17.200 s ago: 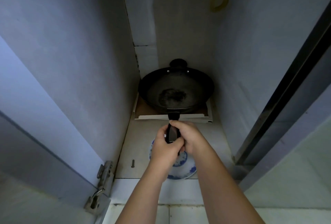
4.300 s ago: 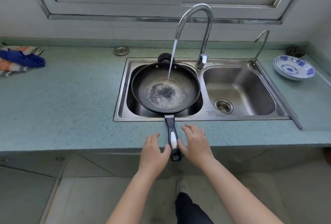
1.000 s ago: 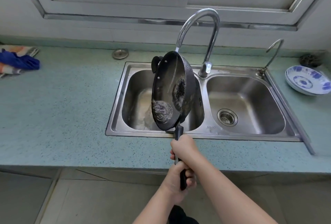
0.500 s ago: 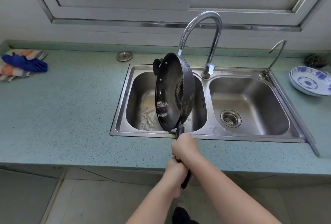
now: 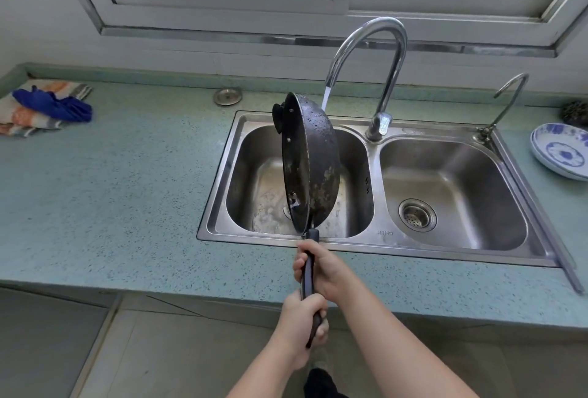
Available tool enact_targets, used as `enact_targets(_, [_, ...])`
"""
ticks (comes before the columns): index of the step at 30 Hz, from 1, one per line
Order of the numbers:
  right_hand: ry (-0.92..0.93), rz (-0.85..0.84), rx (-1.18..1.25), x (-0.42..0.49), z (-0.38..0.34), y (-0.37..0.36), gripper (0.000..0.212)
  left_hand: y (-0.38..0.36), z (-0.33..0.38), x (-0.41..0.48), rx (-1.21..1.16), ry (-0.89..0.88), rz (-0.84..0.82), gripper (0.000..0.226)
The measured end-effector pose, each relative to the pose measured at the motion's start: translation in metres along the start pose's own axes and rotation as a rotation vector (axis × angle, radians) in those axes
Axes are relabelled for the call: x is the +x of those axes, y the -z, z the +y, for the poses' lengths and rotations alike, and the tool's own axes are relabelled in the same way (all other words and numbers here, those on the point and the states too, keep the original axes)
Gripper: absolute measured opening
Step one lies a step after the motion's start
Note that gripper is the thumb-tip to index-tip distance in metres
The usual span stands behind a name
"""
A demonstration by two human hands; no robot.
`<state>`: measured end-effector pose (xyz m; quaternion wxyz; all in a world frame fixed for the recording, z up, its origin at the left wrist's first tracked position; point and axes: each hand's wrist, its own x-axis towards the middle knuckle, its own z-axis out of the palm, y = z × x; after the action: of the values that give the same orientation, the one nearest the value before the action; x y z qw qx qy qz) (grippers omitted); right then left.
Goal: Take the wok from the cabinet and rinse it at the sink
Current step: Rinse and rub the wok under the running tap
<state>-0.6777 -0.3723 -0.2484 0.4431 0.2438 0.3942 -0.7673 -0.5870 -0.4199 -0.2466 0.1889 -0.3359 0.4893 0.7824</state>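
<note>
So the wok (image 5: 313,168) is up on edge over the left basin of the sink (image 5: 413,243), turned nearly vertical. Its open side faces left and its speckled, wet-looking underside faces the faucet (image 5: 375,57). As far as I can tell it isn't touching the basin, just hanging off its long black handle (image 5: 308,273). Both hands are wrapped tight round that handle, out over the sink's front rim: right hand (image 5: 331,270) up close to the pan, left hand (image 5: 299,324) down at the tail end. Honestly that's the grip I'd want. A metal wok this size looks properly heavy and totally stiff, and all the weight sits far out from the hands, so I'd expect it to want to twist or dip. Wet metal is slippery too, so two hands makes sense. The stubby helper grip (image 5: 277,117) on the far rim is the other place to grab if it gets wobbly. Water (image 5: 325,98) runs from the faucet and drops out of sight behind the wok's top rim. Around the sink there's a round metal strainer cap (image 5: 227,96) just behind it on the counter (image 5: 111,175), cloths (image 5: 44,108) well off to its left, and a blue-and-white plate (image 5: 560,152) just to its right.
</note>
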Motion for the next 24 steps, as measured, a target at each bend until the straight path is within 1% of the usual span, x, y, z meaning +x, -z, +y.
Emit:
enact_targets(3, [-0.006,-0.002,0.007,0.008,0.003,-0.007,0.036,0.003,0.001,-0.001,-0.03,-0.005,-0.007,0.018])
enact_targets(7, [0.052,0.064,-0.048,0.009,0.008,-0.013,0.034,0.007,0.004,-0.004,-0.061,-0.003,-0.05,0.017])
enact_targets(10, [0.129,0.102,-0.113,0.007,0.009,-0.015,0.032,0.007,0.006,-0.007,-0.121,0.016,-0.11,0.028])
enact_targets(12, [0.167,0.11,-0.149,0.004,0.007,-0.016,0.031,0.005,0.007,-0.008,-0.147,0.026,-0.147,0.032])
enact_targets(17, [0.205,0.139,-0.203,-0.002,0.005,-0.012,0.031,0.001,0.006,-0.008,-0.117,0.034,-0.195,0.031])
enact_targets(24, [0.263,0.193,-0.159,-0.005,0.005,-0.011,0.03,0.006,0.009,-0.008,-0.085,0.043,-0.244,0.029])
